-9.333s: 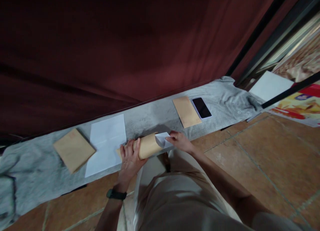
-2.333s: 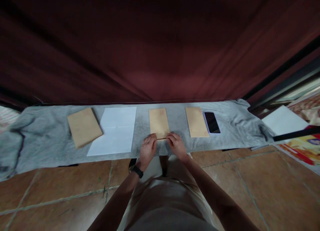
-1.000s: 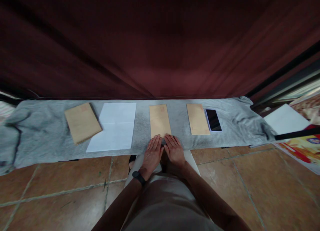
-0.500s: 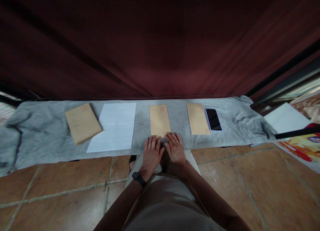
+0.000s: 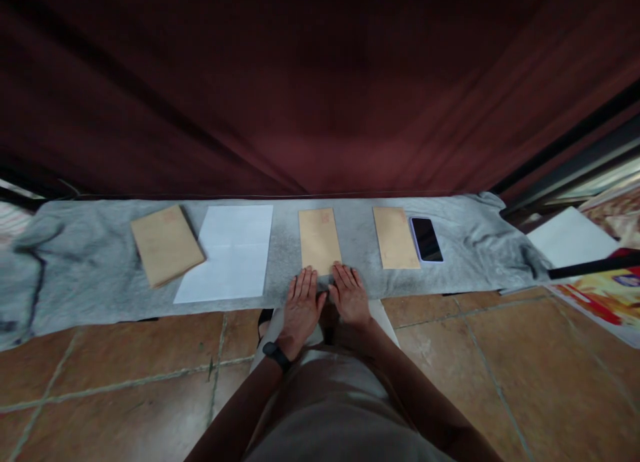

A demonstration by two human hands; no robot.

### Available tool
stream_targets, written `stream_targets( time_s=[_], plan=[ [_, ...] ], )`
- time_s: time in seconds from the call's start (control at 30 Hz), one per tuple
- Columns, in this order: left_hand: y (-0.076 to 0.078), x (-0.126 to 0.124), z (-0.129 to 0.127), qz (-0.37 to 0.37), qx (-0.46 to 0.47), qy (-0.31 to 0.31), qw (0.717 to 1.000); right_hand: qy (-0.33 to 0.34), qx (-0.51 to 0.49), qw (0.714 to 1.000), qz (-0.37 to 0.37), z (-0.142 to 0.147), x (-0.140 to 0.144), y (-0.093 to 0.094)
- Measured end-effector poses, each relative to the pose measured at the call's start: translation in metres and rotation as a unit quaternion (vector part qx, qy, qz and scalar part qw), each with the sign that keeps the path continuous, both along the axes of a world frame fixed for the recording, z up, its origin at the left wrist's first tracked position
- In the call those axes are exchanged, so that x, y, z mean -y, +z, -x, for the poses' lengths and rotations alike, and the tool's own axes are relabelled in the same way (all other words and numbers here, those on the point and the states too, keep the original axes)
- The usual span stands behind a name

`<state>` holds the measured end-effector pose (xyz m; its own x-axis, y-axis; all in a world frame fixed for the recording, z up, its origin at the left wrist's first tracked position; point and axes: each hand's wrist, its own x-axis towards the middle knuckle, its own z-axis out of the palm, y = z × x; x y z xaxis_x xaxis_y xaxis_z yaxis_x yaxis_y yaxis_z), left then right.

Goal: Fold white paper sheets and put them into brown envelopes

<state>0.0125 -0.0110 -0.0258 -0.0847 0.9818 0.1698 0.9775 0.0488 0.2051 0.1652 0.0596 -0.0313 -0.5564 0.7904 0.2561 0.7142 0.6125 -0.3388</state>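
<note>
Envelope (image 5: 319, 240), brown and flat, lies mid-way along the grey cloth (image 5: 85, 275), between a white sheet (image 5: 227, 252) and another envelope (image 5: 395, 237). Both the left hand (image 5: 301, 307) and right hand (image 5: 350, 295) rest flat at its near edge, fingers outstretched, gripping nothing.

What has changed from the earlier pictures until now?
The middle envelope, earlier held and being filled with white paper, now lies flat on the grey cloth. The left hand and right hand let it go and rest flat at its near end. The envelope stack, white sheet, right envelope and phone stayed.
</note>
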Motion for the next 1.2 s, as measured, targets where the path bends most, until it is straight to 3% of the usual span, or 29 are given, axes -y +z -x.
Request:
stream_targets(
  time_s=[0.17,0.47,0.63,0.97,1.2],
  plan=[
    [0.001,0.002,0.002,-0.005,0.012,0.005,1.000,-0.001,-0.006,1.000,-0.001,-0.005,0.000,-0.003],
    [0.005,-0.014,-0.022,0.016,0.017,-0.069,0.997,-0.001,-0.022,1.000,0.013,-0.008,0.000,-0.004],
    [0.005,-0.012,-0.010,0.032,0.017,-0.073,0.997,-0.008,-0.015,1.000,0.009,-0.012,0.001,-0.005],
    [0.006,0.002,0.009,0.003,0.041,-0.017,0.999,-0.036,-0.035,0.999,0.005,-0.013,0.002,-0.001],
    [-0.003,-0.010,0.013,-0.047,0.153,0.033,0.987,0.017,-0.011,1.000,0.024,0.002,0.015,0.002]
  ],
)
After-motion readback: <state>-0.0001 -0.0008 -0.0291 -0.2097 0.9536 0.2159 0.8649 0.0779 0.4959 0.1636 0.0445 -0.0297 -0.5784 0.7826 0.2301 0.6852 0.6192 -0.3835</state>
